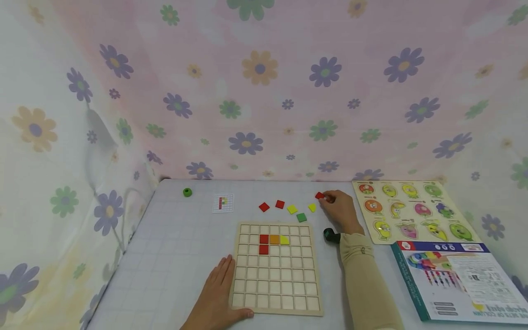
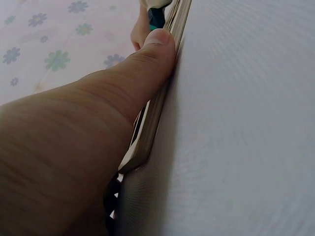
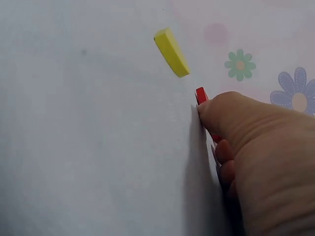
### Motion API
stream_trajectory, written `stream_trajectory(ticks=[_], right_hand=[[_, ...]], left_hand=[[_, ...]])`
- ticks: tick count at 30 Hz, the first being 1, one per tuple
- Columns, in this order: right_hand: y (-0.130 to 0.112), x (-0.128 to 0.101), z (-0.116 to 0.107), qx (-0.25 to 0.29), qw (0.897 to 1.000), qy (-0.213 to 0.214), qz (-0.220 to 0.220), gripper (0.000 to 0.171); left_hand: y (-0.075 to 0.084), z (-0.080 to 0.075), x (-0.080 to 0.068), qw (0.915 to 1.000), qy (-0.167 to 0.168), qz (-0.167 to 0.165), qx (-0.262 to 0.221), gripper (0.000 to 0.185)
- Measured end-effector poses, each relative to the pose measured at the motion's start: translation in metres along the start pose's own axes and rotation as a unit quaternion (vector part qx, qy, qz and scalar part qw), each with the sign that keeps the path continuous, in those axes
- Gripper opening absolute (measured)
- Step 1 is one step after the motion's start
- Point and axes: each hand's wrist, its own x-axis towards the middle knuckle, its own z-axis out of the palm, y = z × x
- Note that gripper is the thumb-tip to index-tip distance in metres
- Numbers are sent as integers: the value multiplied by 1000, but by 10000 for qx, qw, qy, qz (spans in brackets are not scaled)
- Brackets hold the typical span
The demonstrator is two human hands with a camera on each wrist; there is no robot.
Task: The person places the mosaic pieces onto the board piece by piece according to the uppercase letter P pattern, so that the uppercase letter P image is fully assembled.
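A wooden grid board lies on the table with two red, one orange and one yellow tile set in its upper rows. My left hand rests flat at the board's lower left edge, its thumb against the board's rim. My right hand reaches behind the board and pinches a red tile on the table; that red tile shows at my fingertips in the right wrist view, near a yellow tile. Loose red, yellow and green tiles lie beside it.
A small pattern card and a green ring lie at the back left. A peg puzzle board and a printed box sit on the right. Floral cloth walls surround the table. A dark wrist device is by the right sleeve.
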Motion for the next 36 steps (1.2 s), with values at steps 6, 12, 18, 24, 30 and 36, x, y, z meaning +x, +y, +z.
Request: stream_trajectory(ticks=[6,12,18,24,30,36], right_hand=[[-1,-2,4,54,9997,230,-19,34],[3,-6,6,167,9989,402,-169,33],[2,-8,7,425,9980,465,-107,34],[2,-12,5,506,9975,482,-27,32],[1,-15,4,577,9970,478,-175,30],[-1,-18,5,676,9968,342,-262,30]], left_hand=[[0,-1,0,10000,-41,2,-57,140],[0,-1,-1,9999,-99,-36,-110,141],[0,-2,-1,9999,-90,-38,-39,140],[2,-3,-1,9999,-87,-22,-73,139],[3,-3,-1,10000,-49,1,-29,139],[3,-3,-1,10000,-45,-42,21,140]])
